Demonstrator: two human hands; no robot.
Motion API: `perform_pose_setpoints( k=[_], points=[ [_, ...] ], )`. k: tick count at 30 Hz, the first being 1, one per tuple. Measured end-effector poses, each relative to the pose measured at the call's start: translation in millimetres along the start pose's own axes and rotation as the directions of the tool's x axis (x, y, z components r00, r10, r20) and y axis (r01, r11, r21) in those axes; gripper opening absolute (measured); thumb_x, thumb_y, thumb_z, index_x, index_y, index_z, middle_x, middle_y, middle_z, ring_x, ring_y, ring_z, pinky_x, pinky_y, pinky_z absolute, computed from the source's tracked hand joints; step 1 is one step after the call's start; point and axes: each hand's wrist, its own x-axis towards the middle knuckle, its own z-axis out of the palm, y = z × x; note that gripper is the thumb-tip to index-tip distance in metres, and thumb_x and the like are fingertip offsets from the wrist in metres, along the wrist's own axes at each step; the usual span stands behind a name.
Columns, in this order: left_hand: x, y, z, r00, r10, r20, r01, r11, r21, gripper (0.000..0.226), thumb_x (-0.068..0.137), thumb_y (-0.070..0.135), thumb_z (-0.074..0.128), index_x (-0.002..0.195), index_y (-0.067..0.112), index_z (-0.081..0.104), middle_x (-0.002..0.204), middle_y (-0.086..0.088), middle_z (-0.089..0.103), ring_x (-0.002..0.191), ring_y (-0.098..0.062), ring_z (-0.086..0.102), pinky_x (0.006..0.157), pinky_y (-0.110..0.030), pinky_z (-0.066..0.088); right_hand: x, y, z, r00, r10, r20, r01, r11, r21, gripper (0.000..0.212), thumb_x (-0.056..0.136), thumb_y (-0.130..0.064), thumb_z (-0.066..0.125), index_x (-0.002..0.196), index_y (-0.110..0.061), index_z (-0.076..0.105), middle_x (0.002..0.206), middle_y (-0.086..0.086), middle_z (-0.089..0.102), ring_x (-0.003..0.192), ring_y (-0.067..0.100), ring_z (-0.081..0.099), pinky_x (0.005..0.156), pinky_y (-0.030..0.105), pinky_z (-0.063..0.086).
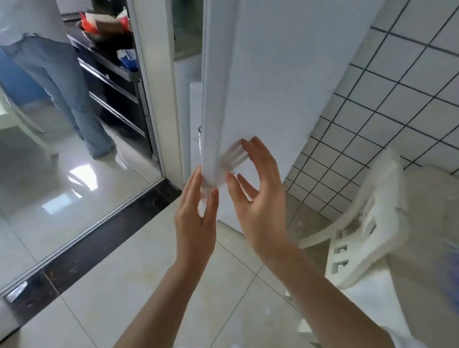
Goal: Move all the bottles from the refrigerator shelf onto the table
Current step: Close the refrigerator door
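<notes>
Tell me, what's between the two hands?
In the head view, the white refrigerator door's edge stands between the left hand and the right hand.

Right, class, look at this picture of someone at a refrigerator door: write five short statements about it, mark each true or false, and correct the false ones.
1. Both hands are at the edge of the white refrigerator door. True.
2. The right hand holds a bottle. False: it holds nothing, fingers spread near the door's handle.
3. A white plastic chair lies tipped to the right. True.
4. The left hand is a clenched fist. False: its fingers are straight.
5. The wall on the right is bare brick. False: the wall has white tiles with dark grout.
</notes>
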Motion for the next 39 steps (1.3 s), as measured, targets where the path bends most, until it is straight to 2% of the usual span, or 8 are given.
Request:
perform_pose_setpoints(
  k=[4, 8, 14, 17, 19, 23, 34, 39],
  points=[
    [51, -25, -33, 0.998, -0.003, 0.066, 0.004, 1.0, -0.003, 0.058, 0.096, 0.049, 0.047, 0.145, 0.018, 0.043, 0.138, -0.006, 0.056, 0.131, -0.022, 0.051, 0.106, -0.048, 0.044, 25, 2, 50, 0.997, -0.072, -0.029, 0.066, 0.984, -0.164, 0.055, 0.089, -0.011, 0.064, 0.14, -0.014, 0.044, 0.149, 0.006, 0.036, 0.135, 0.011, 0.041, 0.095, 0.032, 0.053],
    [93, -35, -49, 0.995, 0.034, 0.095, -0.036, 0.999, 0.023, 0.06, 0.098, 0.049, 0.044, 0.151, 0.028, 0.027, 0.147, -0.006, 0.048, 0.134, -0.024, 0.048, 0.108, -0.048, 0.042, 51, 11, 82, 0.994, -0.112, 0.014, 0.111, 0.943, -0.315, 0.056, 0.09, -0.012, 0.063, 0.142, -0.014, 0.042, 0.151, 0.009, 0.034, 0.137, 0.016, 0.039, 0.105, 0.016, 0.04],
    [156, -50, -51, 0.989, 0.132, 0.07, -0.136, 0.988, 0.066, 0.065, 0.1, 0.019, 0.049, 0.155, 0.017, 0.014, 0.153, 0.025, 0.016, 0.143, 0.007, 0.02, 0.114, -0.014, 0.022, 93, 27, 125, 0.991, -0.099, 0.091, 0.127, 0.912, -0.39, 0.055, 0.092, -0.029, 0.046, 0.146, -0.018, 0.036, 0.157, 0.002, 0.027, 0.145, 0.02, 0.025, 0.105, 0.043, 0.045],
    [191, -68, -48, 0.988, 0.148, 0.042, -0.152, 0.982, 0.109, 0.064, 0.101, 0.017, 0.048, 0.154, 0.013, 0.014, 0.152, 0.021, 0.016, 0.139, 0.015, 0.016, 0.11, -0.007, 0.019, 120, 43, 138, 0.986, -0.108, 0.123, 0.153, 0.876, -0.457, 0.056, 0.094, -0.017, 0.053, 0.147, -0.017, 0.035, 0.157, 0.0, 0.027, 0.147, 0.018, 0.017, 0.111, 0.035, 0.038],
    [214, -77, -45, 0.987, 0.161, 0.026, -0.163, 0.978, 0.131, 0.063, 0.101, 0.016, 0.047, 0.154, 0.013, 0.013, 0.155, 0.013, 0.017, 0.139, 0.015, 0.015, 0.111, -0.007, 0.019, 140, 55, 145, 0.979, -0.147, 0.143, 0.199, 0.844, -0.497, 0.057, 0.093, -0.009, 0.056, 0.145, -0.016, 0.037, 0.156, 0.0, 0.03, 0.148, 0.019, 0.016, 0.112, 0.031, 0.036],
    [264, -93, -34, 0.99, 0.14, -0.015, -0.136, 0.976, 0.173, 0.062, 0.102, 0.02, 0.046, 0.154, 0.01, 0.013, 0.16, -0.004, 0.02, 0.142, 0.012, 0.01, 0.114, -0.01, 0.015, 182, 85, 160, 0.955, -0.187, 0.23, 0.29, 0.754, -0.589, 0.059, 0.092, -0.008, 0.059, 0.146, -0.018, 0.036, 0.157, 0.0, 0.026, 0.148, 0.021, 0.012, 0.115, 0.05, 0.029],
    [404, -128, 28, 0.994, 0.104, -0.037, -0.094, 0.975, 0.2, 0.076, 0.102, 0.032, 0.046, 0.154, 0.013, -0.006, 0.157, 0.01, -0.002, 0.141, 0.013, -0.008, 0.113, -0.008, 0.002, 299, 157, 180, 0.905, -0.22, 0.364, 0.425, 0.5, -0.755, 0.065, 0.089, 0.0, 0.058, 0.147, -0.018, 0.035, 0.159, 0.002, 0.02, 0.149, 0.02, 0.01, 0.117, 0.057, 0.013],
    [463, -149, 56, 0.997, 0.062, 0.043, -0.069, 0.981, 0.183, 0.078, 0.101, 0.042, 0.044, 0.154, 0.018, -0.009, 0.164, 0.002, -0.004, 0.147, -0.001, -0.006, 0.118, -0.02, 0.005, 342, 184, 183, 0.929, -0.183, 0.322, 0.37, 0.417, -0.83, 0.071, 0.084, 0.001, 0.064, 0.147, -0.018, 0.035, 0.159, 0.002, 0.02, 0.149, 0.021, 0.011, 0.118, 0.055, 0.009]
  ],
)
